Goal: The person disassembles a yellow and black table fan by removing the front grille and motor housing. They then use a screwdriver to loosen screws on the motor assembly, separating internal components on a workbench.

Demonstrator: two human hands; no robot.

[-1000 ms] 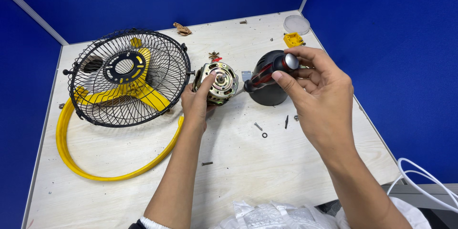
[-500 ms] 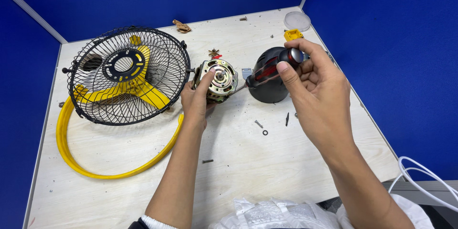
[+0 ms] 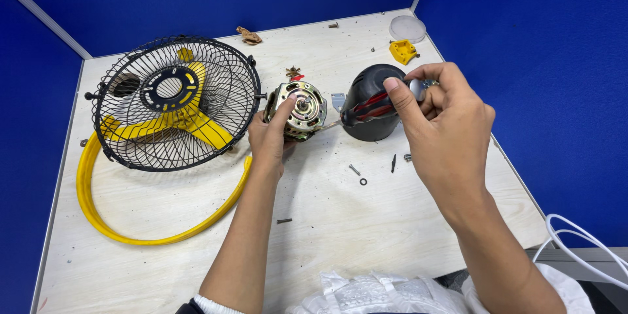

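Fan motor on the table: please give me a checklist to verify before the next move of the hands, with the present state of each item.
1. Left hand steadies the fan motor: ok, fingers rest on it.
2. Right hand grips the screwdriver by its red and black handle: ok.
3. Screwdriver tip seated at the motor: cannot tell, too small.
4. Loose screws and washer kept together: not ok, scattered on the table.
5. Black motor cover apart from the motor: ok.
6. Fan guard out of the way: ok, left of the motor.
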